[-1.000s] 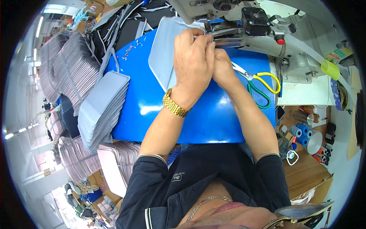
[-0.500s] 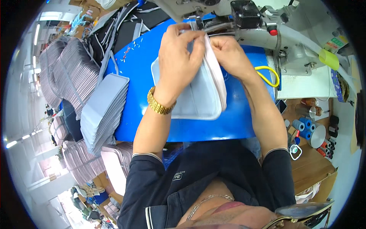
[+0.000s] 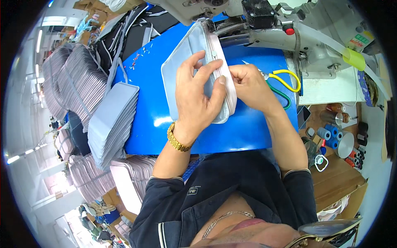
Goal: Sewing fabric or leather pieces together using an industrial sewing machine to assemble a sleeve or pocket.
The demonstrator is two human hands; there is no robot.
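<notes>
Currently, the left hand (image 3: pixel 196 93) is resting, fingers apart, on a grey zippered case (image 3: pixel 186 50), which is lying on the blue desk (image 3: pixel 142 136), hiding its contents; the right hand (image 3: pixel 251 89) is curling against the case's pale side, grip unclear.

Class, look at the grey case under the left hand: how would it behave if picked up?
The case would probably hold its shape, as its face lies fairly flat with little sag. It looks light, apparently thin-walled. Its curved pale band suggests the side may flex.
</notes>
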